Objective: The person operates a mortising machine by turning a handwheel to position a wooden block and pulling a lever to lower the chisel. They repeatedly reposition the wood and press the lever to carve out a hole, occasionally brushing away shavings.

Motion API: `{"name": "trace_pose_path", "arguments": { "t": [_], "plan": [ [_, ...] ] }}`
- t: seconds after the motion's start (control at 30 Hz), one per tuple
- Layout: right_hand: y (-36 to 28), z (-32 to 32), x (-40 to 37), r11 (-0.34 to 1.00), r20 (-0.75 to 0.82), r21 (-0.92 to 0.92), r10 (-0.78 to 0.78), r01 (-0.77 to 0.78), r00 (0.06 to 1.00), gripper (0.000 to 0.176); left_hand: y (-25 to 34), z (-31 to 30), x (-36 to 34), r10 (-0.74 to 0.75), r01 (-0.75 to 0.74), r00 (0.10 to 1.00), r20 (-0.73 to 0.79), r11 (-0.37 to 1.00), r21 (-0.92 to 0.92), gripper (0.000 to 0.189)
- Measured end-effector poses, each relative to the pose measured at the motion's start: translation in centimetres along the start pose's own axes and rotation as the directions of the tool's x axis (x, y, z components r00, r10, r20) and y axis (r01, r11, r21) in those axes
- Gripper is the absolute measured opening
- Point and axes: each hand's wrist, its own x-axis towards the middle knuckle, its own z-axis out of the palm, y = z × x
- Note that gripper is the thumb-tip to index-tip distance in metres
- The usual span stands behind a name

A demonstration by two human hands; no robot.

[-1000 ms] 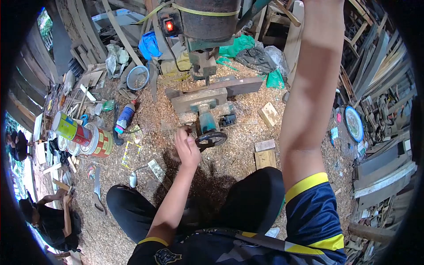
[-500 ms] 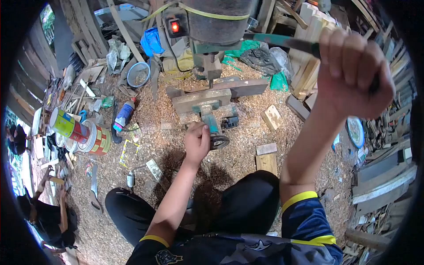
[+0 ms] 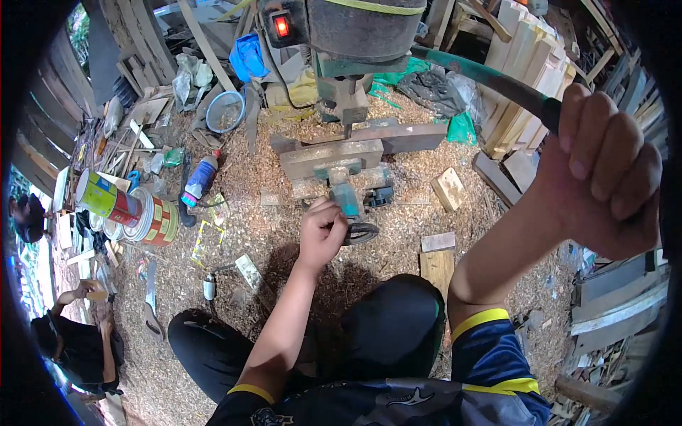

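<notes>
My right hand (image 3: pixel 604 174) is wrapped round the end of a long green lever (image 3: pixel 490 79) that runs out from the motor head (image 3: pixel 369 32) of a mortising machine. Below the head, a bit (image 3: pixel 348 130) points down at a wooden block (image 3: pixel 334 157) held in the machine's vise. A longer board (image 3: pixel 412 138) lies behind the block. My left hand (image 3: pixel 323 231), fingers curled, is at the handle side of a black handwheel (image 3: pixel 362 233) in front of the green vise slide (image 3: pixel 344 200). Its palm hides what the fingers close on.
Wood chips cover the floor. Paint buckets (image 3: pixel 153 219), a bottle (image 3: pixel 202 179) and a handsaw (image 3: pixel 151 302) lie left. A loose wood block (image 3: pixel 448 189) and stacked timber (image 3: pixel 526 78) are right. Another person (image 3: pixel 78 341) works at far left, holding a piece of wood.
My right hand has moved right and down in view with the lever. My left hand stays by the handwheel. The view has shifted slightly, and the other person's hand has moved.
</notes>
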Motion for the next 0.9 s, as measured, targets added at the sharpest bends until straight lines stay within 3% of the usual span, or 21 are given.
{"name": "trace_pose_path", "arguments": {
  "t": [0.53, 0.6, 0.9],
  "plan": [
    [0.4, 3.3, -4.4, 0.98, -0.002, -0.185, -0.078, 0.076, 0.997, 0.03, 0.4, 0.5, 0.3, 0.014, -0.007, 0.999, -0.039, 0.987, 0.159, 0.018],
    [0.8, 4.1, -5.4, 0.978, -0.113, -0.179, -0.126, 0.104, 0.986, 0.032, 0.6, 0.5, 0.3, 0.002, 0.005, 0.999, -0.045, 0.986, 0.169, 0.018],
    [2.2, 5.7, -8.4, 0.971, -0.275, -0.152, -0.223, 0.187, 0.935, 0.031, 0.7, 0.6, 0.3, 0.002, 0.006, 0.999, -0.053, 0.988, 0.156, 0.019]
  ]
}}
